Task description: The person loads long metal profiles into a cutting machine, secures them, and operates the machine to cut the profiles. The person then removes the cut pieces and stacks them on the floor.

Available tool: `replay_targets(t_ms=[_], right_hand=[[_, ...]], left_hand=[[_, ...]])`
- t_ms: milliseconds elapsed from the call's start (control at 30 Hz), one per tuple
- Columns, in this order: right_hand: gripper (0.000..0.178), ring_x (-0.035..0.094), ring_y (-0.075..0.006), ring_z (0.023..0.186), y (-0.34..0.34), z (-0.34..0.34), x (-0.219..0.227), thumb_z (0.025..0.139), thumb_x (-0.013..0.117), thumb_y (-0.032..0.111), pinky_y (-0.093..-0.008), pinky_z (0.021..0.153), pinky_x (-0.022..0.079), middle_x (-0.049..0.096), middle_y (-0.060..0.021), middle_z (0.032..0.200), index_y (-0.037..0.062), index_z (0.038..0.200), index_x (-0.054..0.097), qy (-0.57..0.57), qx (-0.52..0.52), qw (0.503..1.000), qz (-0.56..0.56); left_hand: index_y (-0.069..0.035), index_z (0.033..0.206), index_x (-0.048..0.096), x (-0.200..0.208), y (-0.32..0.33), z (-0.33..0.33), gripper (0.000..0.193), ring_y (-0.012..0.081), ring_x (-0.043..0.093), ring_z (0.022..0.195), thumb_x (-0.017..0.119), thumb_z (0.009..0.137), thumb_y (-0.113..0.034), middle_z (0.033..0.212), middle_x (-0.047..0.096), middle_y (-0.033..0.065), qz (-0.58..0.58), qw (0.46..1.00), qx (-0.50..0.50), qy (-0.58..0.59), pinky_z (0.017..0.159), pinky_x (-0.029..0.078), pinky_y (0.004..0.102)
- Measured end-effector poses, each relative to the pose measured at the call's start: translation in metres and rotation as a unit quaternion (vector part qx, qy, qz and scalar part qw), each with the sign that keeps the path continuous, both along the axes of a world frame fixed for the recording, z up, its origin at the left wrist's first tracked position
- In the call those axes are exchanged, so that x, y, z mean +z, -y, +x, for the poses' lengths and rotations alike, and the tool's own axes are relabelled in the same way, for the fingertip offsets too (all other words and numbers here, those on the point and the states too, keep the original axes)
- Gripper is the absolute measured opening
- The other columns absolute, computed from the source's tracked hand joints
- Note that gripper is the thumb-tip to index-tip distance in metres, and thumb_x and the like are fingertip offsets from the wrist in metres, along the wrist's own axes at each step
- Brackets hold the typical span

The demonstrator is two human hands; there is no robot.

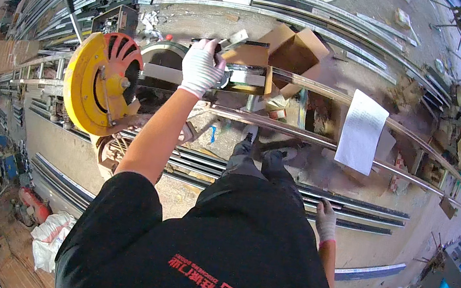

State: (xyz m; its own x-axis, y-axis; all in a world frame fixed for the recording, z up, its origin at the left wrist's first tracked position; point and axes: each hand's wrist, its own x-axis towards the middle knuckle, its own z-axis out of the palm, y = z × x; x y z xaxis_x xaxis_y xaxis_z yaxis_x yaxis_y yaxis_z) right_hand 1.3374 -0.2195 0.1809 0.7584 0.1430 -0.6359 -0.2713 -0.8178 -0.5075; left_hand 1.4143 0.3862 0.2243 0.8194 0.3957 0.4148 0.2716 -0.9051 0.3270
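My left hand, in a white striped glove, reaches forward over the bench frame. Its fingers are closed round a short grey metal piece whose flat end sticks out past them; the rest is hidden. To its left stands a cut-off saw with a yellow and orange round guard and a black handle. A metal fence or clamp part lies just right of the hand. My right hand, also gloved, hangs low at my side, above black bars. Its fingers look curled; whatever they may hold is hidden.
An open cardboard box stands beyond the bench. Long metal rails run right, with a written paper sheet over them. Black bars lie on the floor by my legs. More long profiles lie farther off.
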Motion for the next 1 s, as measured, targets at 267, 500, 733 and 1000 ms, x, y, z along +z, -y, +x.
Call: replay_targets(t_ms=[267, 500, 733, 1000], right_hand=[[0.042, 0.064, -0.0402, 0.107, -0.301, 0.113, 0.024, 0.095, 0.056, 0.029, -0.0463, 0.095, 0.051, 0.068, -0.0213, 0.113, 0.0022, 0.127, 0.060, 0.199, 0.392, 0.889, 0.127], [0.031, 0.058, -0.0358, 0.116, -0.460, 0.147, -0.033, 0.092, 0.049, 0.016, -0.0471, 0.088, 0.052, 0.061, -0.0214, 0.123, 0.0038, 0.116, 0.063, 0.266, 0.562, 0.782, -0.039], [0.032, 0.057, -0.0304, 0.114, -0.488, 0.137, -0.063, 0.091, 0.060, 0.022, -0.0470, 0.093, 0.046, 0.059, -0.0127, 0.122, 0.0114, 0.121, 0.064, 0.337, 0.502, 0.794, -0.066], [0.027, 0.060, -0.0327, 0.114, -0.487, 0.150, -0.061, 0.093, 0.061, 0.018, -0.0460, 0.094, 0.051, 0.064, -0.0140, 0.118, 0.0102, 0.118, 0.066, 0.244, 0.495, 0.830, -0.078]], left_hand=[[0.003, 0.115, 0.064, 0.047, 0.027, -0.118, 0.034, 0.0117, 0.059, 0.085, 0.044, 0.089, -0.005, 0.097, 0.067, 0.0062, -0.560, 0.809, 0.098, 0.149, 0.079, 0.049, 0.0254], [0.003, 0.122, 0.063, 0.065, 0.070, -0.251, 0.040, 0.0139, 0.056, 0.074, 0.043, 0.091, -0.012, 0.086, 0.064, 0.0059, -0.468, 0.879, 0.084, -0.023, 0.071, 0.047, 0.0287], [0.007, 0.105, 0.065, 0.045, 0.087, -0.313, 0.035, 0.0133, 0.057, 0.071, 0.045, 0.081, -0.011, 0.082, 0.065, 0.0053, -0.663, 0.734, 0.146, 0.024, 0.068, 0.049, 0.0271], [0.002, 0.118, 0.065, 0.042, 0.077, -0.296, 0.042, 0.0180, 0.062, 0.083, 0.045, 0.084, -0.013, 0.092, 0.069, 0.0106, -0.520, 0.851, 0.052, -0.047, 0.079, 0.050, 0.0311]])
